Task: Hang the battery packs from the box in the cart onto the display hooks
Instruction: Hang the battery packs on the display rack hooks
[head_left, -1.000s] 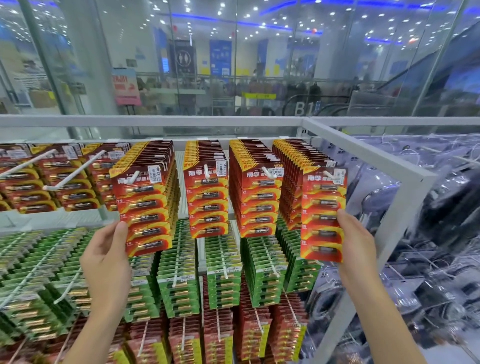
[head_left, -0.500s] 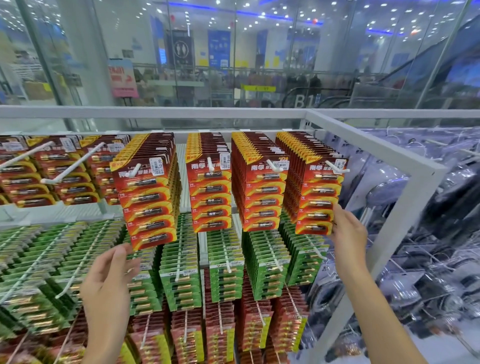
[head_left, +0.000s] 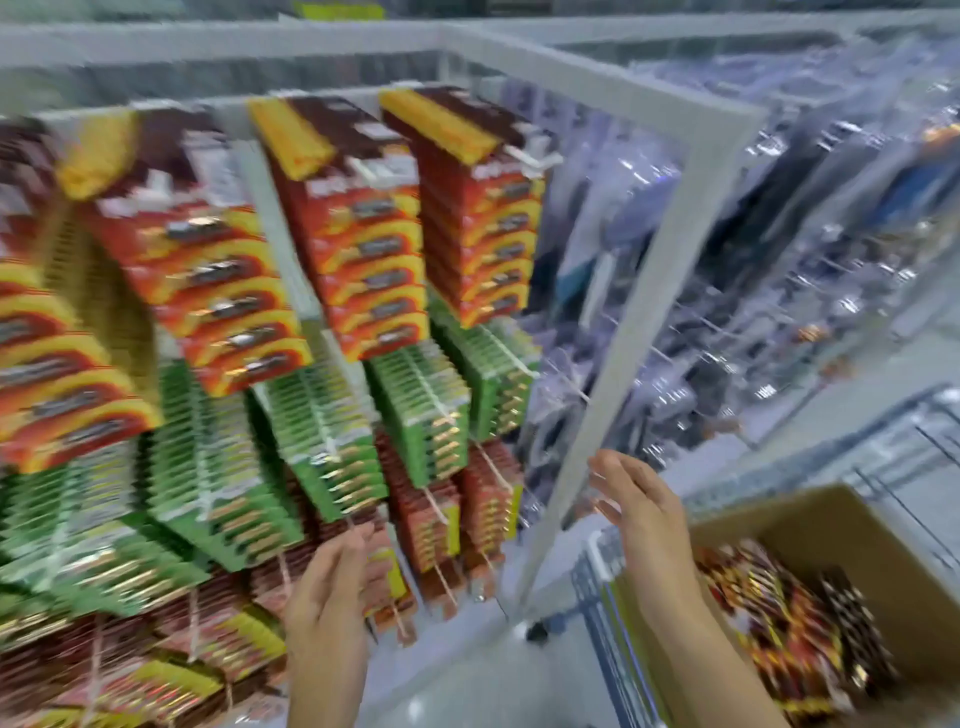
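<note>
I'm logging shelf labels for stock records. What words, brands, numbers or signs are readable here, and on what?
None can be read; motion blur smears everything.
Red and yellow battery packs: print blurred.
White stickers on them: blurred.
Green packs: blurred.
Loose packs in the cardboard box: blurred.

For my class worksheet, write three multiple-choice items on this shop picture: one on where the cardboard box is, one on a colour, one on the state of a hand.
1. Where in the view is the cardboard box?
A) lower right
B) upper left
C) top centre

2. What colour are the packs hanging just below the top red-and-yellow row?
A) blue
B) green
C) white

3. What does the right hand hold?
A) a battery pack
B) a price label
C) nothing

Answers: 1 A, the box fills the lower right corner. 2 B, green stacks hang under the red ones. 3 C, its fingers are loose and empty.
</note>
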